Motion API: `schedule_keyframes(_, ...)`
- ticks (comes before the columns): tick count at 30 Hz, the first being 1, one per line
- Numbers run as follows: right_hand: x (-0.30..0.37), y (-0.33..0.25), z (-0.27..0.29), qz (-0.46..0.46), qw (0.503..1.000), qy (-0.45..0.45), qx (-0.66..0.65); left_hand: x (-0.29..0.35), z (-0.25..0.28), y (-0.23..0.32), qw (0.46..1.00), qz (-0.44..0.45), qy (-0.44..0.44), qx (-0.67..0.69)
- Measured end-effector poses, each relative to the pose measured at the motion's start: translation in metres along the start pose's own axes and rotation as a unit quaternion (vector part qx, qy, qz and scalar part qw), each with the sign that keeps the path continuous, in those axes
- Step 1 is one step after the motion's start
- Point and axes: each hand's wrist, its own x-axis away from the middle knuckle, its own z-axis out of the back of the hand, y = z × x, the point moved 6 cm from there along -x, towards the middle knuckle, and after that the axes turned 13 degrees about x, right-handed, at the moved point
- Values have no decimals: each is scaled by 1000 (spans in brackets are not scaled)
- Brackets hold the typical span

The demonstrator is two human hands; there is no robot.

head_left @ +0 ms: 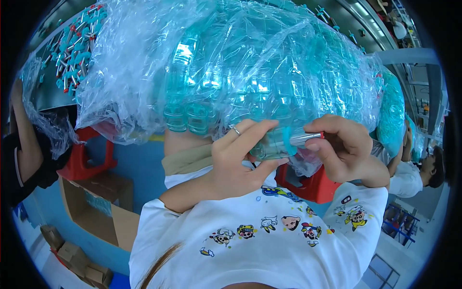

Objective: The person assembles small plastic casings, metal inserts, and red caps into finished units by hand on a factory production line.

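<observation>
My left hand [233,161], a ring on one finger, is closed around a small clear teal bottle [270,146] lying sideways in front of my chest. Between the thumb and fingers of my right hand [351,151] is a slim silver tube [299,139] with a red tip. A teal collar [288,140] sits at the tube's other end, against the bottle's mouth; how far it goes in I cannot tell. Just beyond both hands, a large clear plastic bag [269,62] full of similar teal bottles covers the work surface.
Loose silver tubes with teal and red parts [77,50] are heaped at the far left. Red stools [86,159] and an open cardboard box [91,207] stand below at left. Another person's arm [26,135] shows at the left edge; a person in white [409,183] sits at right.
</observation>
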Motion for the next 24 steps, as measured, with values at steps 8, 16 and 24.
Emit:
schedule_keyframes(8,3,8,-9,-27,1000,-5,-15,5,0,-8,1000,10,8,-12)
schedule_keyframes(16,-8,6,-12,-10,994,-106,-22,5,1,-6,999,-19,-19,-21)
schedule_keyframes(24,-1,-1,-7,-12,992,-127,10,9,-2,-6,999,-27,-22,7)
